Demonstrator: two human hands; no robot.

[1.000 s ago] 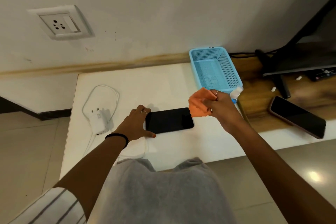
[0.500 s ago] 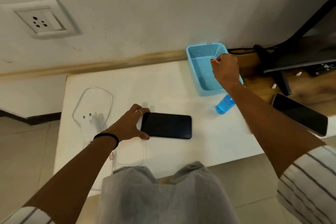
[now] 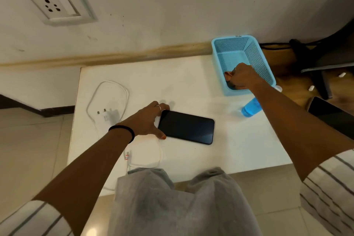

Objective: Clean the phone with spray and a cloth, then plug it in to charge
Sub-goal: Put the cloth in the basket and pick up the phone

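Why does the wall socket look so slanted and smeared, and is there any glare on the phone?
In the head view, the wide lens bends the frame's edges, so the wall socket leans and blurs; the phone, held by the left hand, shows a pale sheen at its lower right corner; the floor bears a bright spot of glare.

Pale wall (image 3: 172,5), tiled floor (image 3: 28,149)
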